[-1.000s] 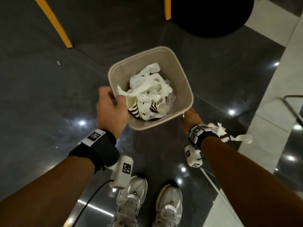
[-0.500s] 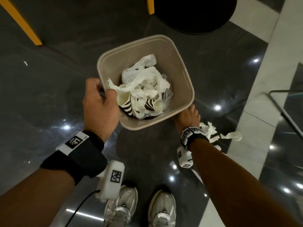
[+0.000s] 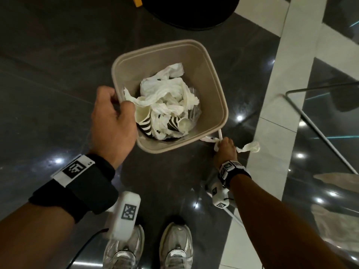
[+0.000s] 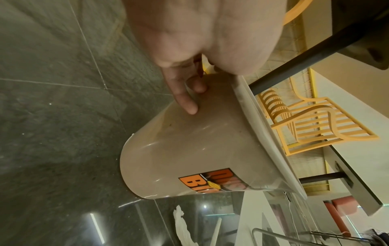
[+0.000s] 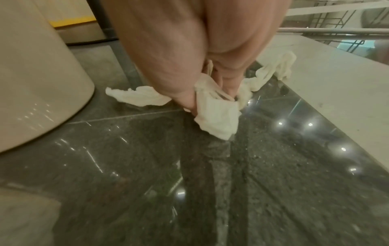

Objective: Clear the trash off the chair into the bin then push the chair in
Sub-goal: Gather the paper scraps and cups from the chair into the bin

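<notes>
While pinching a crumpled white paper tissue [image 5: 216, 116] low against the dark polished stone floor [image 3: 48, 74], reaches down with the right grip [image 3: 225, 150], fingertips pressed together on the middle of the wad. Leaves the tissue strung out roughly left to right, with one loose tail toward the foot of the beige rounded-square plastic bin [image 3: 209, 74] and another toward the pale stone strip [image 3: 275, 113]. Puts the bin's mouth up and to the left of that grip, near, with the bin's near right corner closest.

Steadies the bin with the left grip [image 3: 114, 121], clamped on the near left rim, thumb over the lip and fingers down the outer wall. Cannot serve for the pickup while so placed.

Probably calls for a short lift up and leftward over the rim, high enough to keep the trailing tails from catching on the lip or dropping outside. Shows a thin white stick [image 3: 220, 133] just beside the tissue at the bin's edge; cannot tell whether pinched along with it.

Holds crumpled white tissues and black-and-white striped paper cups [image 3: 145, 125] inside the bin. Shows, further out, grey trainers [image 3: 174, 247], a thin metal wire frame [image 3: 320, 133] to the right, yellow slatted chairs [image 4: 315, 119] beyond, and a black round shape [image 3: 190, 12] at the top, whether seat or base unclear.
</notes>
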